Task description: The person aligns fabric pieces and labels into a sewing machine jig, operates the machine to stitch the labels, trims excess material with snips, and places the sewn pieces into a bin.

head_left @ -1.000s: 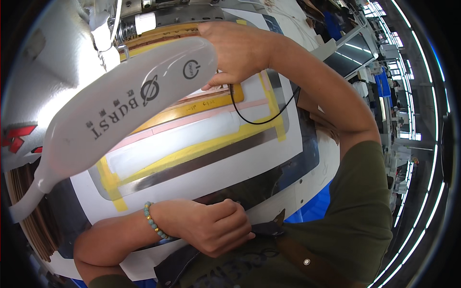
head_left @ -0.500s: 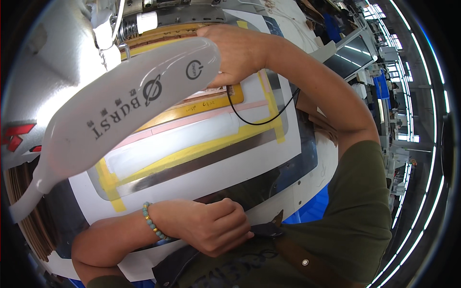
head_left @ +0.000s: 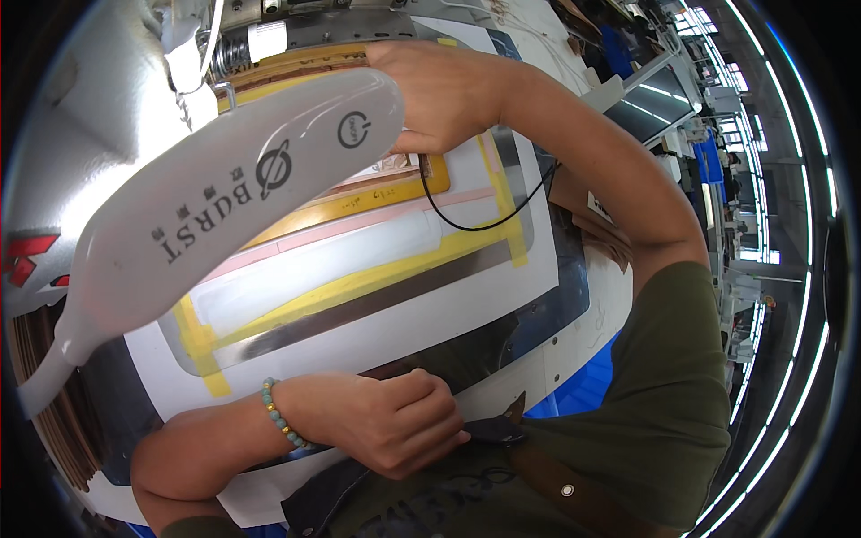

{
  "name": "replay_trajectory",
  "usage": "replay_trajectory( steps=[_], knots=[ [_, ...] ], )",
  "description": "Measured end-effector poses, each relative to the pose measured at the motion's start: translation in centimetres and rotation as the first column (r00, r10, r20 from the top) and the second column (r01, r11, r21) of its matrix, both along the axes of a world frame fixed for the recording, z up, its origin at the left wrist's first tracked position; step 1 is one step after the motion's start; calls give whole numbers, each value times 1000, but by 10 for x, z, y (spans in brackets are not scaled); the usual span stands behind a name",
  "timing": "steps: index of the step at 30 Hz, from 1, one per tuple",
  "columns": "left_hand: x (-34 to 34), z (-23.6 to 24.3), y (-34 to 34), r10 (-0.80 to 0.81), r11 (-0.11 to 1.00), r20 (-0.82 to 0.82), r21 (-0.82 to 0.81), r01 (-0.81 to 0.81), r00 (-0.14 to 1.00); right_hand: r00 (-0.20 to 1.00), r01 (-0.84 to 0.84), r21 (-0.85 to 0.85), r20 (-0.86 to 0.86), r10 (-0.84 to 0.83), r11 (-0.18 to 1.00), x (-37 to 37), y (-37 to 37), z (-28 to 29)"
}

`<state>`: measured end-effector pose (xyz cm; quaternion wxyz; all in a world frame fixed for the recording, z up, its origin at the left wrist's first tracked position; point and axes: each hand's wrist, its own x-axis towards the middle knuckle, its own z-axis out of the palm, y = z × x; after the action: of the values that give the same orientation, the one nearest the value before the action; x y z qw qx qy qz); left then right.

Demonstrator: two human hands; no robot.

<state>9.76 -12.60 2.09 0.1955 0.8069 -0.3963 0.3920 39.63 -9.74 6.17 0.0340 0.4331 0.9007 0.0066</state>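
Observation:
My right hand [head_left: 444, 103] reaches to the back and rests on a yellow template board [head_left: 357, 201], fingers apart, their tips partly hidden behind a white lamp head [head_left: 224, 197]. A thin black cord [head_left: 475, 226] loops below that hand. Under the board lie a white sheet [head_left: 534, 280] and a metal plate [head_left: 457, 263] edged with yellow tape and crossed by a pink strip. My left hand [head_left: 399, 421], with a bead bracelet [head_left: 278, 414] at the wrist, is curled closed at the near edge; whatever it may hold is hidden.
Machine parts [head_left: 269, 40] stand at the back left. A stack of brown boards [head_left: 49, 386] is at the left edge. Blue containers [head_left: 574, 381] show below the table at the right. A tilted screen [head_left: 653, 101] is at the back right, with a long workshop aisle beyond.

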Motion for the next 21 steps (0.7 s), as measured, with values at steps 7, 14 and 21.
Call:
replay_trajectory(
  steps=[7,14,21],
  knots=[
    [-1,-1,-1,5,1000,-9,-14,-5,1000,996,-6,-35,87,9,999,-2,5,0],
    [0,0,0,8,1000,-21,-14,-8,1000,994,-23,-96,107,33,995,-3,12,-1],
    [-1,1,0,14,1000,-17,-14,-14,1000,996,-72,-112,44,77,991,-2,12,2]
  ],
)
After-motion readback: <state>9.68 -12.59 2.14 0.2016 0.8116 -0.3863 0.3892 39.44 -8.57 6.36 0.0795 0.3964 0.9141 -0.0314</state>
